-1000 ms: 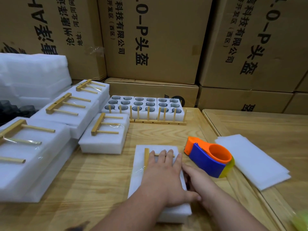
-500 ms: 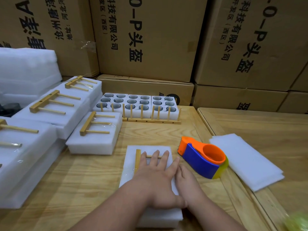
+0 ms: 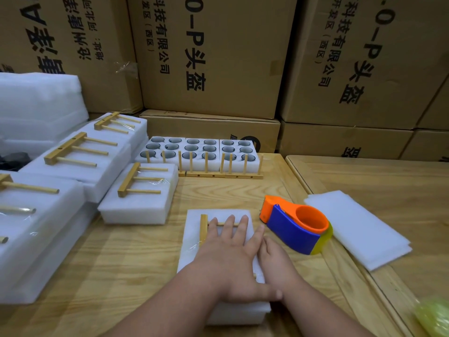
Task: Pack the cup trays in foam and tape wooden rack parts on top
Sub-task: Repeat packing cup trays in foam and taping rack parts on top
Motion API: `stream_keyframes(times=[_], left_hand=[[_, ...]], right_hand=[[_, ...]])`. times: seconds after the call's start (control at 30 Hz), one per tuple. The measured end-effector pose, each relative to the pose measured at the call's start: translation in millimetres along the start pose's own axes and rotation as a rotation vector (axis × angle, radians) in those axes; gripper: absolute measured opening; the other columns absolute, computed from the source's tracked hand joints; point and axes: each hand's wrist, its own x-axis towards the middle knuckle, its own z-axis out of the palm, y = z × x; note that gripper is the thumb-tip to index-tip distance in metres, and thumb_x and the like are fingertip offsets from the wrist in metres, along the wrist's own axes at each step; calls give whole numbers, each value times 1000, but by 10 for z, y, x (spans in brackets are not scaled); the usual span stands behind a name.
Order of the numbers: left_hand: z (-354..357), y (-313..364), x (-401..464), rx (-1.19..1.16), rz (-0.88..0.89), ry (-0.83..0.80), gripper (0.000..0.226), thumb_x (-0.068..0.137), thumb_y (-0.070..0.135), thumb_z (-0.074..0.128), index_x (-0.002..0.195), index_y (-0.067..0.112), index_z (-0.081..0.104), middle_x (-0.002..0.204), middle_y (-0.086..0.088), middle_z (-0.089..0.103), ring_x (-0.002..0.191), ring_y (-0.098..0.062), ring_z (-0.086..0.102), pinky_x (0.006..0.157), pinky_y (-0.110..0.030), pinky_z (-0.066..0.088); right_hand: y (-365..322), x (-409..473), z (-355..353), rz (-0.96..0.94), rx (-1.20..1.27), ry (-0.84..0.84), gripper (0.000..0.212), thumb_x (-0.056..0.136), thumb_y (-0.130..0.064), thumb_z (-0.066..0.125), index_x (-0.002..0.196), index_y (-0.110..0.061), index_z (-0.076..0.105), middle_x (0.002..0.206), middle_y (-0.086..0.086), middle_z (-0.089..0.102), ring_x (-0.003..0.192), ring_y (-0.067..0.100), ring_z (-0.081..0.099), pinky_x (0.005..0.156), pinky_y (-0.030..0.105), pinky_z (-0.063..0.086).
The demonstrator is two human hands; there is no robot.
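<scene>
Both hands (image 3: 243,259) press flat, fingers straight, on the foam pack (image 3: 192,239), its long axis running toward the boxes.

I see a wall of stacked brown cardboard cartons (image 3: 213,52) printed with black Chinese characters filling the whole back of my view, with flatter cartons (image 3: 211,132) beneath them. In front lies a pale wooden worktop (image 3: 136,259), and a second wooden table (image 3: 379,178) butts against its right edge. The light is soft and even.
</scene>
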Motion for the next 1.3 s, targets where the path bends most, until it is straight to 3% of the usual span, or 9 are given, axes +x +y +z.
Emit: stream_keyframes(times=[0.13,0.3,0.43,0.5,0.67,0.77,0.97,1.13,1.3], left_hand=[[-22,23,11,30,-6,-26,127,64,101,34,155,36,-26,165,-7,-28,150,-33,-31,114,-64,-20],[-56,31,13,39,2,-35,126,66,101,36,155,36,-25,165,-9,-28,150,-37,-29,113,-67,-20],[-43,47,5,38,6,-27,126,68,99,37,156,33,-24,165,-10,-28,150,-39,-27,112,-68,-20],[-25,49,-3,39,4,-9,124,69,99,35,157,33,-23,165,-11,-27,151,-39,-27,112,-68,-20],[7,69,-34,53,-24,28,103,83,88,28,159,34,-16,167,-12,-23,151,-40,-24,114,-66,-19],[-6,53,-68,39,-44,30,94,87,80,32,162,33,-2,168,-12,-19,152,-39,-22,114,-65,-19],[52,-115,-326,5,-39,39,85,86,74,40,158,38,16,169,-10,-11,154,-35,-19,116,-61,-19],[122,-387,-649,-45,-45,77,66,81,72,49,140,43,39,170,-6,-8,155,-28,-16,119,-56,-16],[163,-693,-959,-48,-99,87,53,75,68,55,123,47,44,170,2,-4,155,-21,-14,120,-54,-16]], right_hand=[[-14,-1,-18,-44,71,-39,19,108,-33,44,122,-24,54,110,-5,63,101,8,60,87,28,46],[14,92,-7,-84,45,-11,7,103,-36,55,102,-30,57,97,-18,62,90,-5,61,69,10,42],[78,122,82,-78,29,181,12,94,-38,65,94,-29,57,85,-8,68,80,8,66,71,36,56],[138,125,126,-87,-77,276,14,94,-43,61,90,-34,51,79,-9,66,73,9,65,66,40,55],[156,139,139,-31,-239,306,21,94,-47,57,86,-30,49,76,-7,63,70,12,61,66,41,55],[141,132,146,-58,-392,286,8,92,-37,60,92,-32,54,80,-12,63,72,8,59,64,37,53],[86,147,238,-16,-529,357,20,89,-38,54,71,-29,55,63,-11,58,57,8,53,48,29,36],[95,155,262,-57,-553,369,25,89,-43,50,70,-28,54,64,-10,58,60,13,55,53,31,47],[120,153,260,-85,-554,354,25,90,-43,49,71,-28,55,68,-8,60,66,20,59,59,34,53]])
